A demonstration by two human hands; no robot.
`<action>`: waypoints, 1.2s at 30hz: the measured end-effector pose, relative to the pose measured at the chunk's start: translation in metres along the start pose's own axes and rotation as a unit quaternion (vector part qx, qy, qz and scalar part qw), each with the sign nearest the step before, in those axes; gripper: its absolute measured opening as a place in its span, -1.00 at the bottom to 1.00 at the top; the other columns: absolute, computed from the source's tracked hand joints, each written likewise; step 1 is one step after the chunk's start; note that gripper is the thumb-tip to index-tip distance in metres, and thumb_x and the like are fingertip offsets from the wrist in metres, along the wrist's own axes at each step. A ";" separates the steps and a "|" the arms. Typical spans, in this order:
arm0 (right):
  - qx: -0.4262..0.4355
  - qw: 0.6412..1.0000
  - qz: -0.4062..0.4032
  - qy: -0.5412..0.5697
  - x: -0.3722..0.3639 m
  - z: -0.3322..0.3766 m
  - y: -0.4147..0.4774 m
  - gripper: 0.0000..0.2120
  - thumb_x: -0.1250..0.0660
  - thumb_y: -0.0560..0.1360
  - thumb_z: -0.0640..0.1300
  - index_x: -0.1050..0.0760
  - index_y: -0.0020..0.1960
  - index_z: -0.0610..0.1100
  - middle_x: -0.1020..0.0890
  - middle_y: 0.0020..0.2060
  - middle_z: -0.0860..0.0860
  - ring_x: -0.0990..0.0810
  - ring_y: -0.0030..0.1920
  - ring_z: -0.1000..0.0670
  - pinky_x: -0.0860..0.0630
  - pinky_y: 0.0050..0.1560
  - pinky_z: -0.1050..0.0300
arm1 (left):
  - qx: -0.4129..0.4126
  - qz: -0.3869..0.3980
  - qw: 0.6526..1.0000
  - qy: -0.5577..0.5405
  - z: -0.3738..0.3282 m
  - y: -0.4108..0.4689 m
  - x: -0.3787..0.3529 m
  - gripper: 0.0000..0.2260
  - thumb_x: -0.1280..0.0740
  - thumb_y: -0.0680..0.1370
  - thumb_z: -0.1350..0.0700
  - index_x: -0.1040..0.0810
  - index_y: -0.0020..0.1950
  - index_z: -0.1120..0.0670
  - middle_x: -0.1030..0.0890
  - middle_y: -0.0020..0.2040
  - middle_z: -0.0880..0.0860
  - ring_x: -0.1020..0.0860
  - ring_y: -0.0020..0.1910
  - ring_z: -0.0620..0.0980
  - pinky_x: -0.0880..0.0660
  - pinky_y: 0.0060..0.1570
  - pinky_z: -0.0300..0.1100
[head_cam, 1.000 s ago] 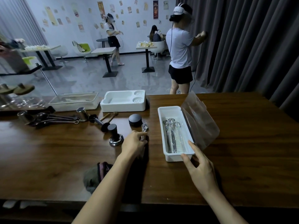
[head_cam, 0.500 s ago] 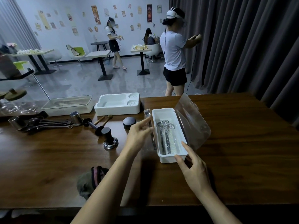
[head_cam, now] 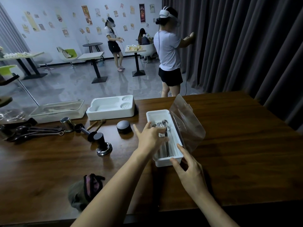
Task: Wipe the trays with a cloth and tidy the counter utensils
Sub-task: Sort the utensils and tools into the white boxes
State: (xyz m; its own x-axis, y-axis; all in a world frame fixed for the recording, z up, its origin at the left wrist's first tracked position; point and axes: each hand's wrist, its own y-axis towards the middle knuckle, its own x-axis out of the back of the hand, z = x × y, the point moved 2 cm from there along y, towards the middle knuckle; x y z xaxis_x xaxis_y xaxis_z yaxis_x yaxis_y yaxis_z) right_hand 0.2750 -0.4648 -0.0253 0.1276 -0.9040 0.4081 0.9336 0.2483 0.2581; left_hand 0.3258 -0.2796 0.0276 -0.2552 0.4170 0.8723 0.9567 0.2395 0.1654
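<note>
A narrow white utensil box stands on the wooden counter, its clear hinged lid tipped open to the right. Clear plastic spoons lie inside it. My left hand is over the box's left rim, fingers curled down round a clear spoon that is partly hidden by the hand. The straight fingers of my right hand touch the box's near right corner. A crumpled dark cloth lies near the front edge, left of my left arm.
A white tray with two round wells and a clear-lidded tray sit at the back. A black puck, a tamper, a metal cup and black spoons lie left. A person stands beyond the counter.
My left hand picked a clear spoon off the counter and carried it right, over the open box. My right hand stayed at the box's near end.
</note>
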 end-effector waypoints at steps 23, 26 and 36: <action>0.006 1.000 0.006 -0.017 0.000 -0.001 0.000 -0.43 -0.32 0.50 0.23 -0.28 0.48 0.24 -0.33 0.36 0.31 -0.30 0.37 0.31 -0.24 0.19 0.62 | -0.010 0.101 0.986 0.131 0.002 0.006 -0.016 -0.50 -0.45 0.50 -0.19 -0.53 0.42 -0.15 -0.30 0.57 0.03 0.20 0.64 0.24 0.25 0.43 0.51; 0.009 1.000 0.004 -0.021 0.000 -0.002 -0.001 -0.43 -0.31 0.50 0.26 -0.27 0.48 0.28 -0.35 0.37 0.31 -0.32 0.41 0.26 -0.32 0.30 0.46 | -0.008 0.102 0.987 0.120 0.003 0.007 -0.016 -0.50 -0.44 0.51 -0.19 -0.52 0.43 -0.15 -0.36 0.53 0.02 0.21 0.64 0.24 0.22 0.45 0.51; 0.002 0.998 -0.011 -0.056 0.001 0.000 -0.001 -0.42 -0.30 0.50 0.31 -0.31 0.48 0.25 -0.36 0.34 0.38 -0.33 0.31 0.43 -0.42 0.32 0.30 | 0.002 0.039 0.989 -0.140 0.013 0.000 -0.015 -0.61 -0.32 0.62 -0.10 -0.53 0.45 -0.09 -0.29 0.61 -0.04 0.19 0.65 0.00 0.08 0.57 0.30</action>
State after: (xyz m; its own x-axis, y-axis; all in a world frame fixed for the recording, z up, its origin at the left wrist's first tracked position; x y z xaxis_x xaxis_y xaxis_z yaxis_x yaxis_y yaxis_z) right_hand 0.2745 -0.4661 -0.0252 0.0683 -0.8648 0.4974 0.9343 0.2303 0.2722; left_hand 0.3275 -0.2745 0.0085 -0.2098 0.6602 0.7212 0.9746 0.2001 0.1004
